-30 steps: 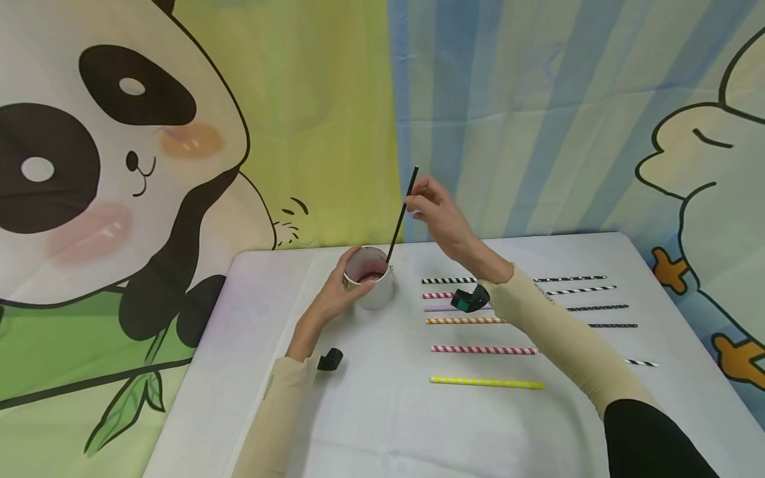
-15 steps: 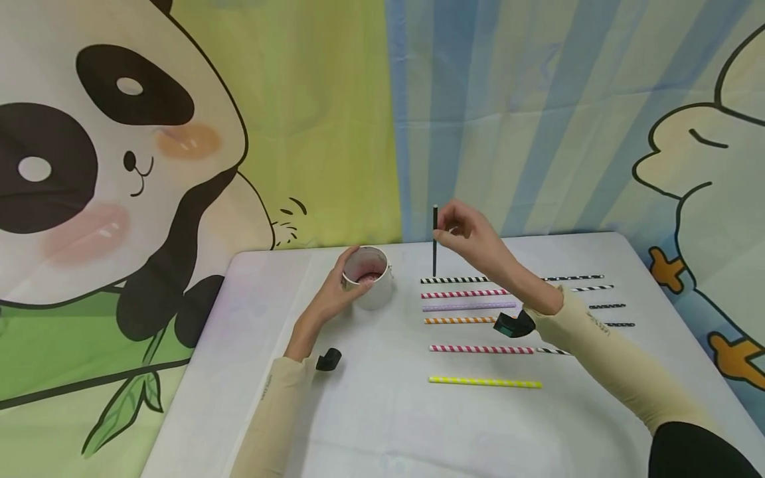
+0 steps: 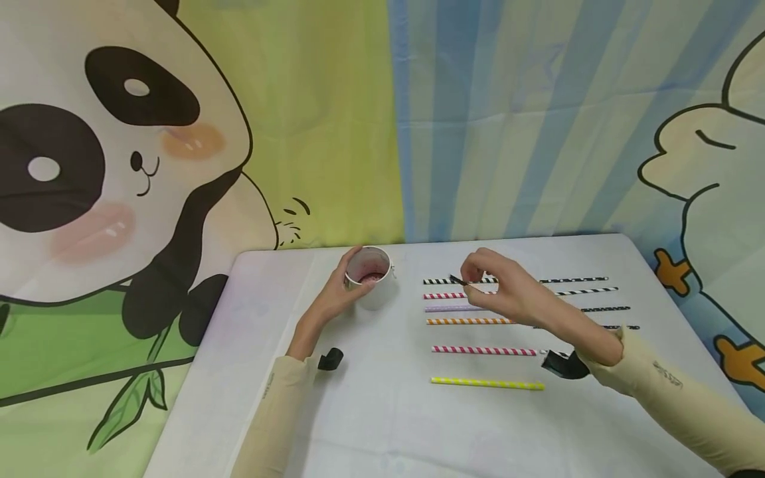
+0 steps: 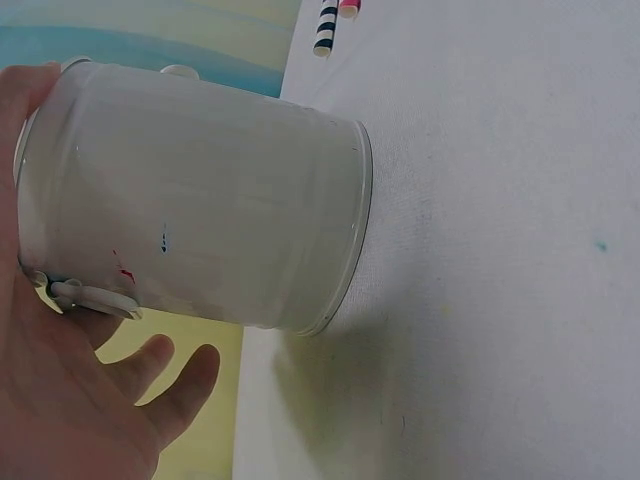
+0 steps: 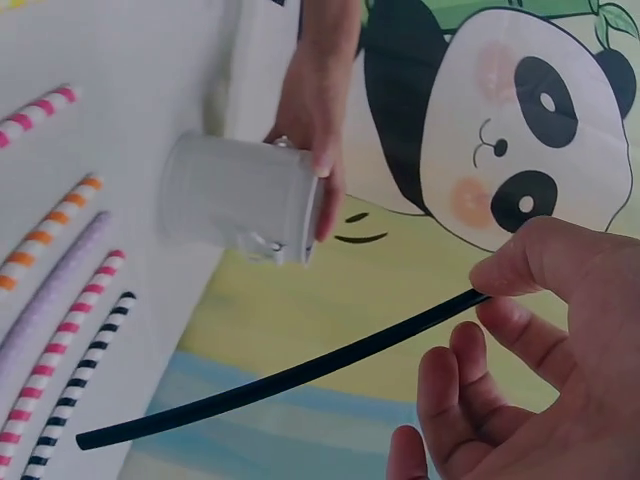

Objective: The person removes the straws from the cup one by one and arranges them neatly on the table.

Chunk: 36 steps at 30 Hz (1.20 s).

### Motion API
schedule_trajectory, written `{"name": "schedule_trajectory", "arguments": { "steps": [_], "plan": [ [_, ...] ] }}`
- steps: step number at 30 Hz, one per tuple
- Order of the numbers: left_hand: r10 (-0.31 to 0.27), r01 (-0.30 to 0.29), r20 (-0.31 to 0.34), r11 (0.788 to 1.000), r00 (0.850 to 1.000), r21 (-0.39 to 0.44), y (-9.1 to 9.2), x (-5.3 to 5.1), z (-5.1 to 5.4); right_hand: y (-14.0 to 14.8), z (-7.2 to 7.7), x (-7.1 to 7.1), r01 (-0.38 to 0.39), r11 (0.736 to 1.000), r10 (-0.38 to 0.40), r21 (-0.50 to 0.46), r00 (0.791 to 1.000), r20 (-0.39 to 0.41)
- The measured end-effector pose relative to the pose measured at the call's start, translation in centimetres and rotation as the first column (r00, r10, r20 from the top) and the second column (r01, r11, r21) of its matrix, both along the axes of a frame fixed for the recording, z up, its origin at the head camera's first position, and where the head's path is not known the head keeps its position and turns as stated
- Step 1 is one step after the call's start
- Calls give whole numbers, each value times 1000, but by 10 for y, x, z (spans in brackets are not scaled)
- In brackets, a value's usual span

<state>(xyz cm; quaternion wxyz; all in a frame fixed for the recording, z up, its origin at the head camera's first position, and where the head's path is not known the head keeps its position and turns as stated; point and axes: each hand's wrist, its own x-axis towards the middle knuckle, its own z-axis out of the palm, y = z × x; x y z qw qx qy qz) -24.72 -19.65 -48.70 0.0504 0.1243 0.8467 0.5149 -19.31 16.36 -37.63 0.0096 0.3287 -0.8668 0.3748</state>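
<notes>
My left hand (image 3: 335,292) holds a small white metal bucket (image 3: 379,296) by its rim, thumb on the near side. The bucket stands upright on the table; its inside looks pinkish. In the left wrist view a small handle lug shows on the bucket (image 4: 200,200), and some fingers stay off its wall. My right hand (image 3: 508,285) pinches one end of a plain black straw (image 5: 280,382) between thumb and index finger. The straw hangs over the left ends of the striped straws, to the right of the bucket, foreshortened in the head view. Its other end is free.
On the white table (image 3: 370,411) lie rows of straws: black-striped (image 3: 435,281), pink-striped (image 3: 436,296), lilac (image 3: 445,308), orange-striped (image 3: 466,321), red-striped (image 3: 484,350) and yellow (image 3: 487,384). Several black-and-white straws (image 3: 588,291) lie further right, partly behind my right arm. A cartoon cloth (image 3: 335,133) hangs behind.
My right hand has moved right and down with the black straw, away from the bucket's mouth to above the straw rows. The straw has tipped from upright. My left hand keeps its hold.
</notes>
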Motion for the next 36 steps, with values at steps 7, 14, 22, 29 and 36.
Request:
{"name": "schedule_trajectory", "arguments": {
  "steps": [7,14,22,29,36],
  "plan": [
    [-21,21,21,1000,1000,12,6,11,23,22,-9,24,61,985,-55,159,998,-39],
    [-13,12,27,1000,1000,18,2,3,7,43,-17,38,106,972,-100,210,994,-40],
    [10,-10,-1,1000,1000,4,-2,-8,-16,64,-28,51,137,957,-105,257,985,-133],
    [3,-3,-21,1000,1000,-2,-2,-8,-15,86,-35,62,233,883,-185,407,971,-154],
    [0,0,-28,1000,1000,7,-2,-7,-14,104,-56,71,250,801,-177,544,967,-183]
  ]
}}
